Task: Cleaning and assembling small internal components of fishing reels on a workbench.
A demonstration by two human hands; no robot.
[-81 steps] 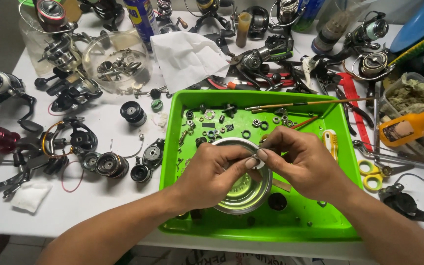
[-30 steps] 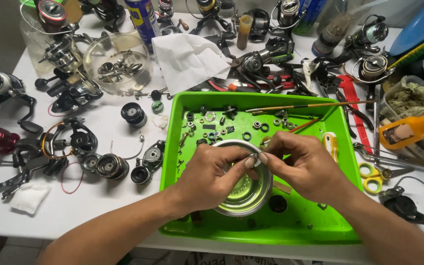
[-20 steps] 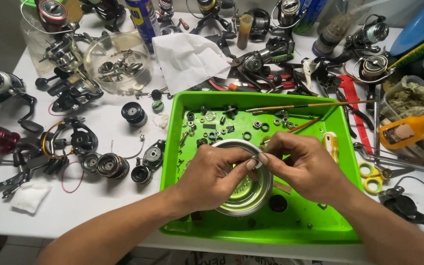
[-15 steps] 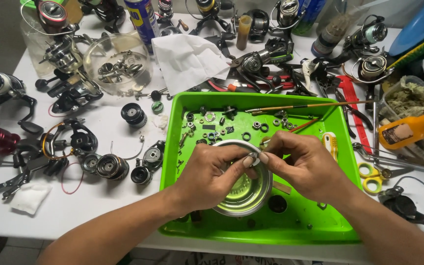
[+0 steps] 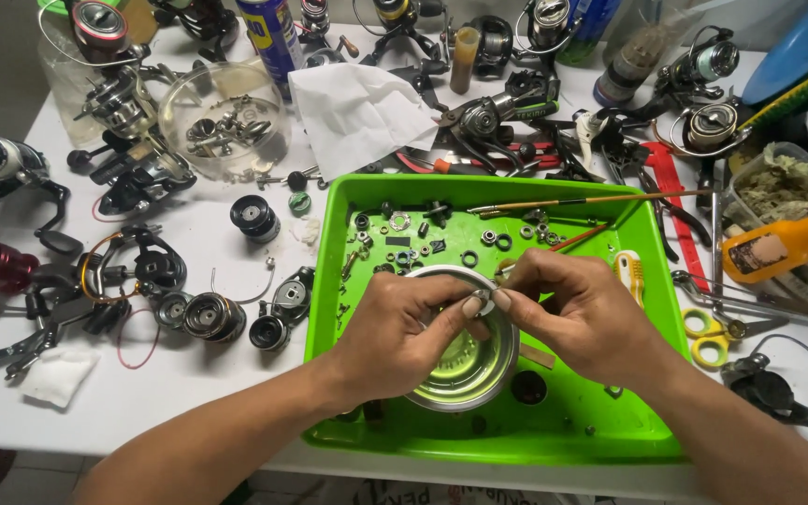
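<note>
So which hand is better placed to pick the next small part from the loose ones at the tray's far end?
Probably the right hand: its fingertips lie nearer the loose washers in the green tray. The left hand sits over the metal bowl.

We are seeing the round metal bowl (image 5: 460,369) sitting in the green plastic tray (image 5: 610,440), loose small reel parts (image 5: 423,245) lying behind it, the clear glass bowl (image 5: 224,122) standing behind-left on the white table (image 5: 142,374).
</note>
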